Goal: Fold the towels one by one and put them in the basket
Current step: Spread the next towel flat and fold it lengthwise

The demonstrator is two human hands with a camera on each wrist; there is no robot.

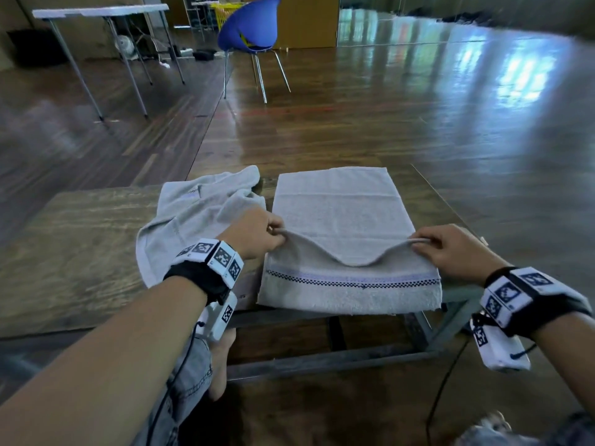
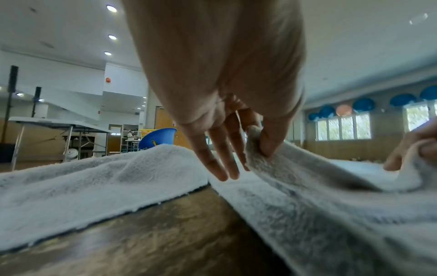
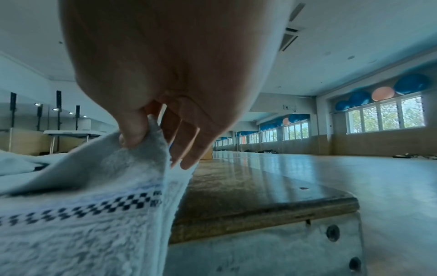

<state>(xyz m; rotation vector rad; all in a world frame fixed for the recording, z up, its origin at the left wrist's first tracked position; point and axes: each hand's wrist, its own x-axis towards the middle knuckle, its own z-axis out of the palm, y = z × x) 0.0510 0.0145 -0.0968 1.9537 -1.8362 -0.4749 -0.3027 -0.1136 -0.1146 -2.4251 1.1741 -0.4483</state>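
Observation:
A beige towel [image 1: 344, 214] with a checked blue band lies flat on the low wooden table [image 1: 80, 246], its near end hanging over the front edge. My left hand [image 1: 257, 233] pinches the left side of a lifted fold of it, thumb against forefinger [image 2: 267, 142], other fingers straight. My right hand [image 1: 450, 246] pinches the fold's right side [image 3: 139, 138] the same way. The fold sags between both hands. A second, crumpled grey towel [image 1: 193, 217] lies to the left, under my left wrist. No basket shows near the table.
A blue chair [image 1: 251, 30] stands on the wooden floor beyond the table, with a yellow crate [image 1: 225, 11] behind it. A white folding table [image 1: 99, 11] stands far left. My knee and bare foot [image 1: 219, 365] are below the table's front edge.

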